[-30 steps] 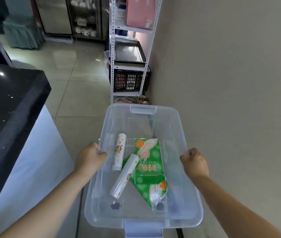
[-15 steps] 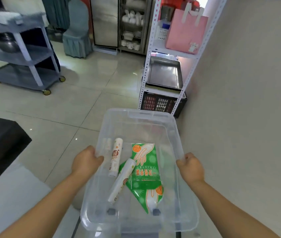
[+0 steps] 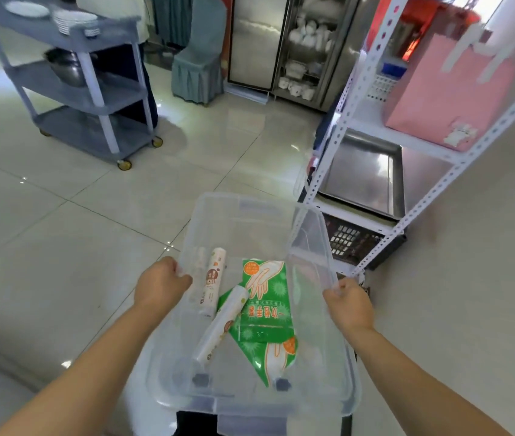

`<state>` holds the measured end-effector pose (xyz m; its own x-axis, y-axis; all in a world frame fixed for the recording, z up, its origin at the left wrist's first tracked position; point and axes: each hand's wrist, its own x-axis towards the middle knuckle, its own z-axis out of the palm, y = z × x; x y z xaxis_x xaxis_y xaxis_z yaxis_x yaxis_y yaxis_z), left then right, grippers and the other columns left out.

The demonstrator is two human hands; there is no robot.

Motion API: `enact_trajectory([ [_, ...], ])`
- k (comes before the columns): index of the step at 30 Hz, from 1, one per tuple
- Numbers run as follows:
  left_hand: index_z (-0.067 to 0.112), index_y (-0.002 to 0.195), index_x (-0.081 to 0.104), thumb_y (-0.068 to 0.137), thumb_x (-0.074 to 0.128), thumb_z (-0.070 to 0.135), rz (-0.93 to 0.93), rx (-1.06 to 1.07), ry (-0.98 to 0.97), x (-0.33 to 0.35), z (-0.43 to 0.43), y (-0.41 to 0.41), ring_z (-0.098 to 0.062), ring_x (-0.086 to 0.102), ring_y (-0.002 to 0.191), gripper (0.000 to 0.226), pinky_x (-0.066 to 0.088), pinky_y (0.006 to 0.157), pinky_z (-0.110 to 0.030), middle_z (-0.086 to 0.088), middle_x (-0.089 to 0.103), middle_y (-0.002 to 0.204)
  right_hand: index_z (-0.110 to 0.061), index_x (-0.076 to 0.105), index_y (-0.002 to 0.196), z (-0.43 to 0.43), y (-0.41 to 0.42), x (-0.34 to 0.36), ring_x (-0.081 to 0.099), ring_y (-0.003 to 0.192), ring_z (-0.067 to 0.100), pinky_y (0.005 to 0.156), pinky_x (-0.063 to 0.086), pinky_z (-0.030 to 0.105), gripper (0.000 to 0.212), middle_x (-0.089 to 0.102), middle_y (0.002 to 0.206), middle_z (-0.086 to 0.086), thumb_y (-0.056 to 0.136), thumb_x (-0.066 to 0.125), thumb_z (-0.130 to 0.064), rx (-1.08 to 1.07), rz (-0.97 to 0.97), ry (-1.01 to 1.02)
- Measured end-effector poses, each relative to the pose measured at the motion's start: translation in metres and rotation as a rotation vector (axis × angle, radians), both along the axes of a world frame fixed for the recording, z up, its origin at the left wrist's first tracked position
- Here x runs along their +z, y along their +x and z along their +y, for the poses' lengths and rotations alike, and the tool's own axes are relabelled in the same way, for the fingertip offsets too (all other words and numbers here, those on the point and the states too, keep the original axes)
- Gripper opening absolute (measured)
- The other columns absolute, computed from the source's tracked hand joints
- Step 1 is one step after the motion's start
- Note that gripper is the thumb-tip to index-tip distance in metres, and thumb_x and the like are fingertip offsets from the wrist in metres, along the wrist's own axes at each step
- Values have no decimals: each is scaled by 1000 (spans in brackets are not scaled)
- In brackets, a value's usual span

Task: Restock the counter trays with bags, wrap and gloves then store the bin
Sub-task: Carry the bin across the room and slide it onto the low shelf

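Observation:
I carry a clear plastic bin (image 3: 249,212) in front of me above the tiled floor. My left hand (image 3: 160,286) grips its left rim and my right hand (image 3: 347,302) grips its right rim. Inside lie a white roll with a brown label (image 3: 213,280), a second white roll (image 3: 220,325) lying aslant, and a green packet of disposable gloves (image 3: 265,313) partly under that roll.
A white metal shelf rack (image 3: 372,127) stands close on the right, holding a pink bag (image 3: 444,92), a steel tray (image 3: 363,174) and a black crate (image 3: 356,243). A grey wheeled cart (image 3: 86,89) with dishes stands far left. A wall runs along the right.
The view has swung left and away from the black counter, which is out of sight now. The cart and the cabinet have come into view. Both hands keep their grip on the bin.

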<state>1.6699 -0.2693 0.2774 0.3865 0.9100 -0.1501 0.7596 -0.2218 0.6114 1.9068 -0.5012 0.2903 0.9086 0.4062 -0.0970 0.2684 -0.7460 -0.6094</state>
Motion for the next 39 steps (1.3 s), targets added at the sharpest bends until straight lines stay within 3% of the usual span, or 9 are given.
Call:
enact_trajectory([
  [3, 13, 75, 49, 76, 62, 20, -4, 8, -49, 1, 58, 37, -20, 49, 62, 14, 29, 48, -25, 2, 50, 64, -22, 49, 73, 58, 35, 2, 51, 62, 24, 57, 36, 30, 11, 51, 61, -7, 77, 58, -25, -7, 14, -82],
  [6, 13, 79, 50, 76, 63, 20, 4, -12, -37, 2, 118, 68, -22, 50, 68, 15, 30, 52, -27, 0, 53, 70, -12, 51, 79, 116, 68, 2, 53, 66, 24, 60, 40, 33, 15, 54, 66, 0, 78, 58, -25, -5, 10, -84],
  [9, 12, 80, 52, 76, 64, 19, 2, -6, -16, 3, 171, 93, -22, 50, 69, 15, 33, 57, -28, -1, 54, 72, -14, 49, 76, 171, 95, 1, 49, 63, 19, 58, 34, 31, 13, 52, 66, -2, 78, 58, -23, -9, -10, -88],
  [12, 10, 82, 54, 76, 64, 20, 10, 16, -28, -1, 221, 120, -20, 50, 65, 16, 32, 53, -27, 1, 53, 67, -17, 45, 72, 224, 125, -6, 46, 59, 16, 52, 30, 31, 17, 51, 65, -2, 78, 59, -24, 1, -5, -87],
  [18, 13, 78, 52, 75, 65, 22, 44, 59, -16, -6, 315, 185, -20, 51, 64, 17, 29, 48, -23, 4, 51, 64, -15, 47, 76, 331, 203, -22, 51, 67, 23, 59, 35, 31, 15, 48, 65, -5, 79, 60, -23, 56, 19, -72],
  [29, 12, 81, 51, 77, 66, 24, 94, 180, 8, 16, 481, 315, -18, 49, 64, 20, 29, 48, -25, -2, 55, 69, -18, 48, 86, 532, 358, -14, 54, 74, 20, 65, 41, 31, 13, 55, 81, -2, 81, 58, -25, 209, 65, -33],
  [39, 10, 84, 53, 76, 69, 24, 52, 98, -7, -5, 654, 425, -21, 51, 69, 22, 35, 58, -28, -3, 55, 73, -20, 48, 91, 684, 454, -28, 58, 81, 19, 74, 46, 31, 14, 56, 88, -2, 84, 57, -27, 111, 45, -61],
])
